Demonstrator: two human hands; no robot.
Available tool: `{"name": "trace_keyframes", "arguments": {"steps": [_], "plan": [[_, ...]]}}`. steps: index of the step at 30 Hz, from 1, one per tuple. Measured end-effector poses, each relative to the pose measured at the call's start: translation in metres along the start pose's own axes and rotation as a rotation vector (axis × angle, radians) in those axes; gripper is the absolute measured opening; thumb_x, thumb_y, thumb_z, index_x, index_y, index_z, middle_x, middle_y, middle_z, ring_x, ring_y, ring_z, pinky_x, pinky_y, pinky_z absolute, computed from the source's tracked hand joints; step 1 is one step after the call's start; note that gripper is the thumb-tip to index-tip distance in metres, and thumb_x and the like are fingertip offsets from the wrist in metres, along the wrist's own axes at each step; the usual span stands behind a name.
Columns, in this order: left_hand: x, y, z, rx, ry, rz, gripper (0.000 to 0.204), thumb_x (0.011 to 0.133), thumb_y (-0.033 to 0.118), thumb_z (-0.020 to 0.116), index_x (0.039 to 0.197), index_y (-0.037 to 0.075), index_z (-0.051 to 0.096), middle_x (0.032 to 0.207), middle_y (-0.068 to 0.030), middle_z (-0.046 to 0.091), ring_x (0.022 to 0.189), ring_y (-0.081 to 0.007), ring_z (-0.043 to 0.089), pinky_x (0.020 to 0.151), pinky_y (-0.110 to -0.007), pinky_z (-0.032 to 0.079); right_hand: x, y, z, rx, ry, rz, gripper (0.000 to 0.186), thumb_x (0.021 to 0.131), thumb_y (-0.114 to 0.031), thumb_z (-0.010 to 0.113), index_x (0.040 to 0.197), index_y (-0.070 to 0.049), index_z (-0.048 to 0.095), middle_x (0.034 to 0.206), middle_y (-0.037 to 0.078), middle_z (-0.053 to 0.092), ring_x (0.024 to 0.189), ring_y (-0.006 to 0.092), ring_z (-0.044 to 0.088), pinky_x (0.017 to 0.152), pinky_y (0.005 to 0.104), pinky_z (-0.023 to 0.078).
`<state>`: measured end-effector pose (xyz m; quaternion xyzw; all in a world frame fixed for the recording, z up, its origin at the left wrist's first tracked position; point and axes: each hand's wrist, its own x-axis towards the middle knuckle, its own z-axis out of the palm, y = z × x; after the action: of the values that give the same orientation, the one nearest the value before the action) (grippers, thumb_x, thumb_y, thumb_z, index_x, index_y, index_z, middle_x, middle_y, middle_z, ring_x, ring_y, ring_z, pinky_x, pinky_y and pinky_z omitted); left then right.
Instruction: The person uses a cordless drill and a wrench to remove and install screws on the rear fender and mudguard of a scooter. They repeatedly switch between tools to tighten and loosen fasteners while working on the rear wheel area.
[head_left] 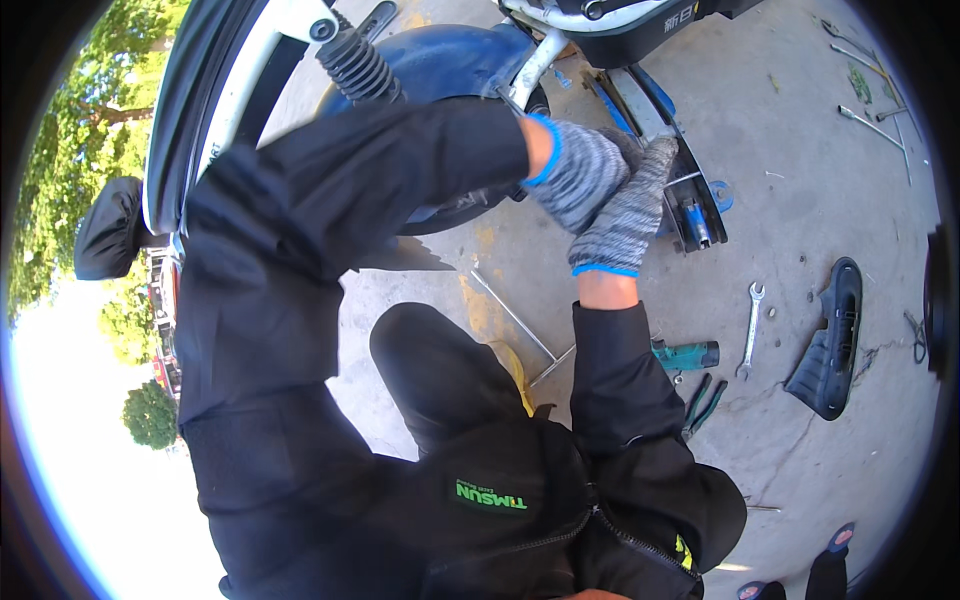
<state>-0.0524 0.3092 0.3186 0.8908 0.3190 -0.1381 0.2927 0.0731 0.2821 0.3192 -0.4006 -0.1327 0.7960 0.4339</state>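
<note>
My left hand [578,178] and my right hand [625,222], both in grey-and-black knitted gloves with blue cuffs, press against each other. The right fingers stretch up and forward along the left hand. What the left fingers do is hidden between the two gloves. Just past the hands is a blue-and-black floor jack [697,222], its front end running under a scooter frame [650,45]. Whether either glove touches the jack I cannot tell. To the left of the hands, the scooter's blue rear fender [440,62] and wheel show partly behind my left sleeve.
A double-ended wrench [752,330], a green power tool [690,356], green-handled pliers [705,405] and a black plastic part [835,340] lie on the concrete to the right. A T-shaped wrench [520,320] lies near my knee; more tools [872,122] are far right.
</note>
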Motion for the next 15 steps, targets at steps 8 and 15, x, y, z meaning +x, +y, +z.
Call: {"name": "trace_keyframes", "arguments": {"steps": [8,15], "plan": [[-0.018,0.058,0.008,0.084,0.634,-0.527,0.041,0.081,0.036,0.068,0.113,0.009,0.068,0.112,-0.0171,0.068,0.104,-0.0349,0.065,0.092,-0.044,0.051,0.006,0.01,-0.01,-0.734,-0.115,-1.02,0.047,0.094,-0.04,0.063,0.116,0.002,0.066,0.106,0.016,0.07,0.103,0.0283,0.066,0.094,0.0375,0.05],[-0.021,0.018,0.019,-0.332,0.561,-0.234,0.041,0.082,0.036,0.067,0.114,0.009,0.068,0.113,-0.0167,0.068,0.107,-0.0351,0.063,0.093,-0.046,0.05,-0.006,-0.006,-0.013,-0.793,-0.221,-0.888,0.033,0.093,-0.027,0.066,0.111,0.0,0.07,0.106,0.019,0.07,0.103,0.0314,0.066,0.096,0.0396,0.05]]}}
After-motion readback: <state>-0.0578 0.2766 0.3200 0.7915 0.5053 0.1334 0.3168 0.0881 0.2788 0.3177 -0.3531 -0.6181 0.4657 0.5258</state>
